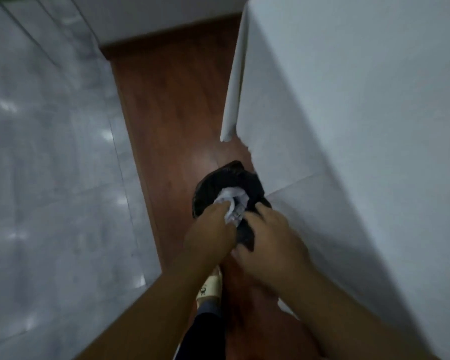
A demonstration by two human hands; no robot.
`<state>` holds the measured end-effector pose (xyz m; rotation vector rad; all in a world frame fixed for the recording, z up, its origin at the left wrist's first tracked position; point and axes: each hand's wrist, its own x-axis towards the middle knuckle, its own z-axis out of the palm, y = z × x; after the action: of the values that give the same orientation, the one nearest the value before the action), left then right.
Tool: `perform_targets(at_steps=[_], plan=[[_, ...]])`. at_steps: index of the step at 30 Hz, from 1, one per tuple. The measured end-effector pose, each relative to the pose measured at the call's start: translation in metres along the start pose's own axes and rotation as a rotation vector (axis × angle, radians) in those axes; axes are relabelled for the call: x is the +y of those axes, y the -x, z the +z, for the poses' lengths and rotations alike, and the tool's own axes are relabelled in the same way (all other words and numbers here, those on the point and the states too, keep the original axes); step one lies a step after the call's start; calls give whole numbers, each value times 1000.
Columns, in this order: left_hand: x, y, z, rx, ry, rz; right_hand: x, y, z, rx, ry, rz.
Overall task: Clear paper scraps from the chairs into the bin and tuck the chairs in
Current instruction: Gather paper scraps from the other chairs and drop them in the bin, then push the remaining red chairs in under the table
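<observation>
A black bin bag hangs low over the wooden floor, right beside the corner of the white-clothed table. Crumpled white paper scraps sit in its open mouth. My left hand is closed on the paper at the bag's opening. Gripping the near edge of the bag's black plastic is my right hand. No chair shows in this view. The picture is blurred.
A white tablecloth drapes down the whole right side. A strip of reddish wooden floor runs ahead between it and pale grey marble tiles on the left. My foot in a light slipper stands below the hands.
</observation>
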<state>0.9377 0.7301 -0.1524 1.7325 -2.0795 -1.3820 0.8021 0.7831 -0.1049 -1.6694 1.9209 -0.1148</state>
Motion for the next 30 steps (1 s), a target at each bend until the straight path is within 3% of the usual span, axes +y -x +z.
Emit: perform_targets(at_steps=[3,6,9,16,23,30], plan=[[60,68,-15,89,-72,39,-15,72,-50,37,97,-112],[119,145,-24,285,-198,76,-11,149,-106,43,139,-147],[179,225,-22,378,-248,90,-2,231,-160,60,192,-153],[282,345,21,388,-291,232,42,379,-237,236,251,-94],[322,385,50,279,-306,378,92,470,-253,299,252,170],[346,423,94,271,-337,454,132,521,-264,301,248,199]])
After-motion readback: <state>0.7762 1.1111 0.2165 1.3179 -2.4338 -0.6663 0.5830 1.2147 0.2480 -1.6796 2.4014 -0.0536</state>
